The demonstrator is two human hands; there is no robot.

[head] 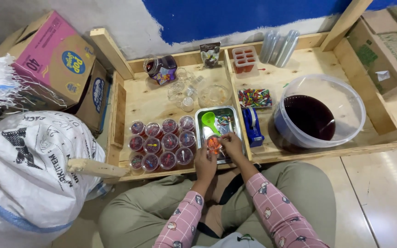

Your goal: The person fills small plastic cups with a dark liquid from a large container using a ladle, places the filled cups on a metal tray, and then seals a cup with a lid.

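Pinching a small clear cup (214, 143) with orange and red contents, both hands meet over the near end of a metal tray (233, 115). The left hand (205, 163) closes its fingers on the cup's left side from below; the right hand (232, 144) holds the right side with its fingertips at the rim. The cup sits just above the tray's near end, close to the person's knees.

In the tray a green scoop (209, 121) lies with its bowl toward the far end, beside some colourful bits.

Left of the tray, filled cups (161, 144) with dark red contents stand in close rows on the wooden table (138, 101). Just right of the tray stands a blue tape dispenser (253, 126). Beyond it lies a clear box (255, 98) of many-coloured small pieces, and further back a red mould (245, 59).

A large tub (320, 110) holding dark liquid stands at the right of the table. At the back sit a tilted jar (161, 70) of dark liquid, empty clear cups (184, 89) and a stack of clear cups (279, 46) lying on its side.

A white sack (28, 170) and a pink carton (53, 57) are at the left, on the floor.
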